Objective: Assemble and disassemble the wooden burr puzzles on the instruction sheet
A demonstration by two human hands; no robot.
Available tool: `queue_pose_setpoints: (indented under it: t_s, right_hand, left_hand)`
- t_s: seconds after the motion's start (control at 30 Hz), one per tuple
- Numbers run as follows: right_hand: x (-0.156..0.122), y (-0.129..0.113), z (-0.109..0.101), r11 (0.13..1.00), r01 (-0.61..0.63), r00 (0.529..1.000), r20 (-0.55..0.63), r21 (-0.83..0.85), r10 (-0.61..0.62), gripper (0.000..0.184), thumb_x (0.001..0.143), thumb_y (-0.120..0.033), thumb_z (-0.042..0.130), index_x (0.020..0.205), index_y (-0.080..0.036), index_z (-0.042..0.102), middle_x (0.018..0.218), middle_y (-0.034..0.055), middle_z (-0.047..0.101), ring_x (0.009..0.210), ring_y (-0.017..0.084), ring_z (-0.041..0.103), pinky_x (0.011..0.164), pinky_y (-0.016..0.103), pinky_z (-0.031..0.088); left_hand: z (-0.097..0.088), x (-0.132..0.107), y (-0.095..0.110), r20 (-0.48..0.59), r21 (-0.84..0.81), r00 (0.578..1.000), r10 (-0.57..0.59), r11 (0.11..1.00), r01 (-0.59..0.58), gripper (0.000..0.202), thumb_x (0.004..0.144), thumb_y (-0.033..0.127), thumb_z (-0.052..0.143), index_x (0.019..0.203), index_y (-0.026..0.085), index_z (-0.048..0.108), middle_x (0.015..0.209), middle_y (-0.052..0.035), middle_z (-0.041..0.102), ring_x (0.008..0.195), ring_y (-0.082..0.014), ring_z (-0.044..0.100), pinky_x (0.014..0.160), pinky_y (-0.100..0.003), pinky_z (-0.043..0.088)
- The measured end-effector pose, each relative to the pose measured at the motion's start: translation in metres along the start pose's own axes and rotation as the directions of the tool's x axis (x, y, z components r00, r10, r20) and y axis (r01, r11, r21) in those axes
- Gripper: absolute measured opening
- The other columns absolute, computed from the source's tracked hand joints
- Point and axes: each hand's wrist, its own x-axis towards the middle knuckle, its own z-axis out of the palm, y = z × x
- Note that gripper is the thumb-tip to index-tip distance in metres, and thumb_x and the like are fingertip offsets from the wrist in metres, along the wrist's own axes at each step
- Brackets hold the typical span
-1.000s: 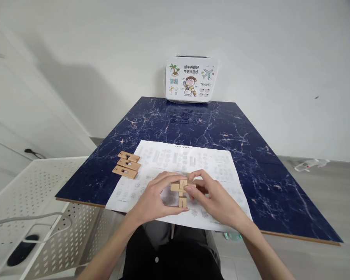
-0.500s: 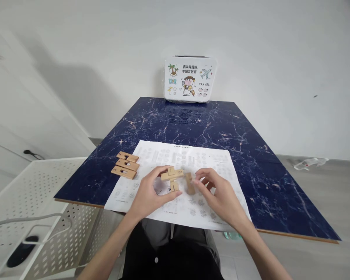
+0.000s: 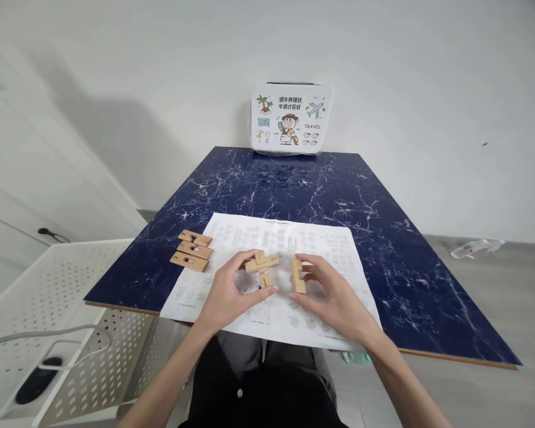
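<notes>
Between the thumb and fingers of my left hand [image 3: 229, 289] are interlocked wooden puzzle pieces [image 3: 261, 261], two crossed with marks on their faces. My right hand [image 3: 334, 294] grips a single notched wooden puzzle piece [image 3: 298, 276] by its ends, thumb at the near end and fingers at the far end. The single piece stands a short gap to the right of the joined ones. Under both hands lies a printed paper sheet [image 3: 249, 232] with rows of small drawings. To the left rest three flat slotted wooden pieces [image 3: 190, 249] in a row, partly on the sheet.
The blue marbled table [image 3: 312, 184] has a cartoon-printed white case [image 3: 289, 119] at its far edge, against the wall. A white perforated stand [image 3: 53, 279] with a cable [image 3: 40, 337] is at the left. A clear plastic item [image 3: 477, 248] lies on the floor at right.
My right hand has closed around the single notched piece and shifted it slightly right, turning its notch toward my palm. My left hand keeps its hold on the joined pieces, nearly still.
</notes>
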Motion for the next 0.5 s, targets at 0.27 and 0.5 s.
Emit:
queue_pose_setpoints:
  t_s: [0.27,0.5]
  right_hand:
    - [-0.008,-0.009,-0.004,0.684,-0.198,0.979,0.181,0.702,0.098,0.055,0.081,-0.036,0.09,0.131,-0.032,0.067,0.128,0.0078,0.072,0.126,0.03,0.064,0.108,0.047,0.049]
    - [-0.006,-0.012,0.015,0.535,-0.226,0.974,0.188,0.814,0.125,0.036,0.095,-0.058,0.071,0.102,-0.023,0.074,0.098,0.0042,0.064,0.081,0.017,0.056,0.082,0.032,0.048]
  left_hand:
    - [-0.001,0.0,0.002,0.008,0.01,1.0,0.015,1.0,-0.015,0.058,0.081,0.04,0.087,0.131,0.026,0.063,0.132,-0.0072,0.071,0.123,-0.03,0.068,0.104,-0.047,0.055]
    - [-0.001,-0.002,0.0,-0.02,0.009,0.998,0.062,0.998,-0.062,0.061,0.079,0.041,0.088,0.132,0.027,0.062,0.135,-0.0081,0.07,0.126,-0.031,0.066,0.107,-0.047,0.054]
